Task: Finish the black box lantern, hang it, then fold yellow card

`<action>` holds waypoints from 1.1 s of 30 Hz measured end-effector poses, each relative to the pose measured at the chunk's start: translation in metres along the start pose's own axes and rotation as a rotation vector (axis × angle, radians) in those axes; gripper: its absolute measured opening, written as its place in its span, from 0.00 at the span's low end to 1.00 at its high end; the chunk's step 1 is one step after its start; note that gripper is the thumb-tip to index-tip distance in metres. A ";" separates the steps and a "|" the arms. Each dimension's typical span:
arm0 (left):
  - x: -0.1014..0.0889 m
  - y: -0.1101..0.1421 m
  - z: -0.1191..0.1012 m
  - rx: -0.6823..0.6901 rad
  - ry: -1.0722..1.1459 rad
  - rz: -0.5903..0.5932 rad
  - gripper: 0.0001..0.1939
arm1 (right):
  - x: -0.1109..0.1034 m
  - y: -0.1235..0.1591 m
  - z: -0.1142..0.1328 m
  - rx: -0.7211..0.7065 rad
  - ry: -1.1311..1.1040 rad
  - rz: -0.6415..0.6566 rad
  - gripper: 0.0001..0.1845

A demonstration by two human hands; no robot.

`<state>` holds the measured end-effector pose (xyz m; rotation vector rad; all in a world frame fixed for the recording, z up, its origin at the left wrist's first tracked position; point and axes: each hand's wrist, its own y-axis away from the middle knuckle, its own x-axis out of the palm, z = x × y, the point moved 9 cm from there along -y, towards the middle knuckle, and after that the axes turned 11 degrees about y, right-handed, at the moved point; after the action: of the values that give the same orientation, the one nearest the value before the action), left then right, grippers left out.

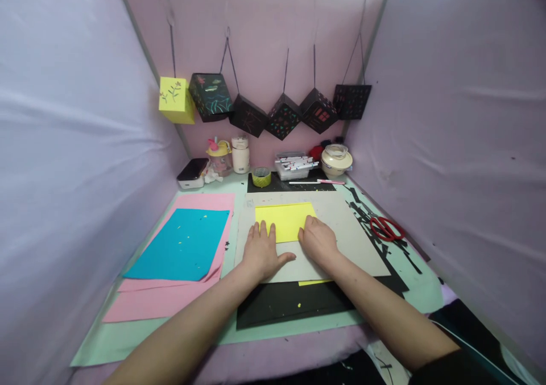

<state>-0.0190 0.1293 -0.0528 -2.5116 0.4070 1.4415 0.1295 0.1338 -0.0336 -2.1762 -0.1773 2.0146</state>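
A yellow sheet of paper (pixel 285 221) lies on a pale grey board (pixel 354 248), with a narrow fold or crease line along its far edge. My left hand (pixel 261 251) is flat on the paper's near left corner, fingers stretched out and thumb pointing right. Over the right edge of the paper rests my right hand (pixel 318 238), its fingers curled in and pressed down; whether it pinches the paper's edge is hidden. Beneath the board, black paper (pixel 273 308) sticks out towards me, and a strip of yellow shows at the board's near edge.
Blue paper (pixel 183 245) lies on pink sheets (pixel 149 305) at left. Red-handled scissors (pixel 387 229) and black scraps are at right. Behind stand yellow tape (pixel 261 177), a box of pens (pixel 294 166), a bottle (pixel 240 154) and a cup (pixel 220 158). Decorated boxes (pixel 283 116) hang above.
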 end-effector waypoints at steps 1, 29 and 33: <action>0.000 0.000 0.001 -0.011 0.016 -0.011 0.55 | 0.000 0.000 -0.002 0.022 -0.008 0.006 0.09; 0.012 -0.012 -0.029 0.311 -0.121 0.154 0.45 | -0.014 -0.002 -0.009 -0.034 -0.067 -0.164 0.18; 0.012 -0.011 -0.030 0.315 -0.116 0.167 0.45 | -0.013 0.001 0.017 -0.275 -0.312 -0.152 0.23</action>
<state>0.0145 0.1284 -0.0479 -2.1777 0.7716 1.4416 0.1110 0.1309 -0.0222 -1.9004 -0.6748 2.3417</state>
